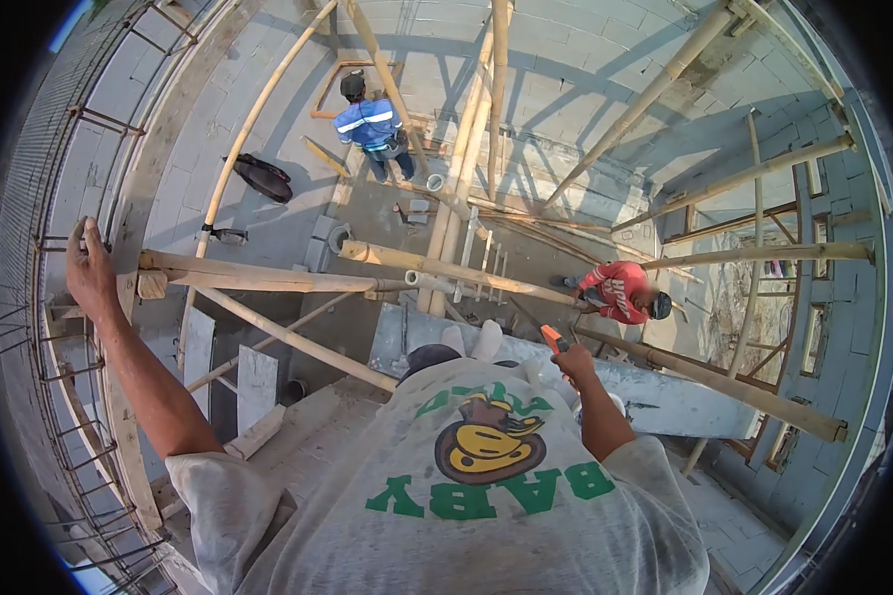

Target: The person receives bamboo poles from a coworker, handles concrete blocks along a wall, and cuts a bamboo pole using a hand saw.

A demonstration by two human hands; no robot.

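Note:
Far out at the left, my left hand point(90, 270) is raised beside the rebar frame point(69, 372) and the wooden formwork board point(119, 397). Its fingers point up and look held together; whether they grip a thin bar cannot be made out. My right hand point(574, 365), in front of my body on the right, is closed on an orange-handled tool point(552, 338). The tool's far end points up and left and is hard to make out against the boards. Beneath that hand lies a grey plank point(665, 389). My feet point(486, 340) stand near its left part.
Bamboo poles point(466, 270) and a timber beam point(258, 274) cross the space ahead. Below stand a person in a blue jacket point(369, 124) and a person in a red shirt point(622, 290). A ladder point(486, 263) leans mid-view. Block walls point(605, 59) surround the drop.

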